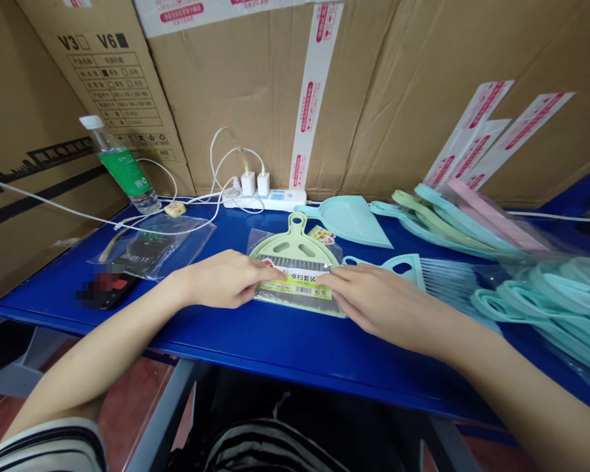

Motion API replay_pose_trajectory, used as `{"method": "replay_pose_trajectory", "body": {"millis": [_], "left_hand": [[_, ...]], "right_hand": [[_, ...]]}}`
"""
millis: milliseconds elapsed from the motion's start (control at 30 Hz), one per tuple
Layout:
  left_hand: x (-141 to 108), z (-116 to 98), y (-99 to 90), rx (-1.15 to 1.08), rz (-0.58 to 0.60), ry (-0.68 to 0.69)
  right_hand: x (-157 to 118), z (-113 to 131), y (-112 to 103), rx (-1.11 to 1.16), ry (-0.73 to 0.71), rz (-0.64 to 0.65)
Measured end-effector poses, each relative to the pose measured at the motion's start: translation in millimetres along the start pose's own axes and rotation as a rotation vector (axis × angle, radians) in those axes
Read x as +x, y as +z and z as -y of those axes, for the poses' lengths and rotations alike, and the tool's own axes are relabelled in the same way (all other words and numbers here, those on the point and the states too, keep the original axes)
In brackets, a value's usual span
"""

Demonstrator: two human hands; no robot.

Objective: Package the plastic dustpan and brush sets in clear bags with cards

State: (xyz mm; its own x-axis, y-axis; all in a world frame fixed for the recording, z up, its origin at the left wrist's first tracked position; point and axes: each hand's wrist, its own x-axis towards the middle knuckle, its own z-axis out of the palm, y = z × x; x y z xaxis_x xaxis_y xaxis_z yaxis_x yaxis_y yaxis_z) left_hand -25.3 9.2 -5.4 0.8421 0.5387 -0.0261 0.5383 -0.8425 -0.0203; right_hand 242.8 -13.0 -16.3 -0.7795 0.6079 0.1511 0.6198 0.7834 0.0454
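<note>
On blue table (275, 357), brush set (319, 250) lies partly under left hand (225, 278) and right hand (381, 300), grip unclear.

Pale green plastic dustpan-and-brush set (298, 244), packed in a clear, crinkled plastic bag (259, 238). Lies flat on blue tabletop (255, 347), looped handle pointing away from the person, wide edge nearest. Two slanted oval hollows below handle; row of grey bristles (290, 263) beneath. White and yellow-green printed paper label (302, 283) spans the middle, partly covered at both ends.
</note>
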Motion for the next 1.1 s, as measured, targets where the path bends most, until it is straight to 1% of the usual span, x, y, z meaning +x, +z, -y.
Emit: {"method": "replay_pose_trajectory", "body": {"millis": [233,433,567,933,1100], "left_hand": [[0.4,-0.4,0.0,-0.008,-0.001,-0.007],[0.2,-0.4,-0.1,-0.026,-0.021,0.002],[0.1,-0.1,0.1,-0.038,-0.033,0.007],[0.0,-0.6,-0.5,-0.005,0.008,-0.012],[0.0,-0.5,-0.6,-0.01,0.001,-0.007]], "right_hand": [[0.5,-0.1,-0.3,0.0,-0.002,-0.005],[0.2,0.7,-0.9,-0.001,0.011,0.022],[0.3,0.8,-0.9,-0.002,0.009,0.014],[1.6,2.3,-3.8,0.01,0.005,0.029],[1.6,1.3,-2.1,0.015,-0.011,-0.002]]}}
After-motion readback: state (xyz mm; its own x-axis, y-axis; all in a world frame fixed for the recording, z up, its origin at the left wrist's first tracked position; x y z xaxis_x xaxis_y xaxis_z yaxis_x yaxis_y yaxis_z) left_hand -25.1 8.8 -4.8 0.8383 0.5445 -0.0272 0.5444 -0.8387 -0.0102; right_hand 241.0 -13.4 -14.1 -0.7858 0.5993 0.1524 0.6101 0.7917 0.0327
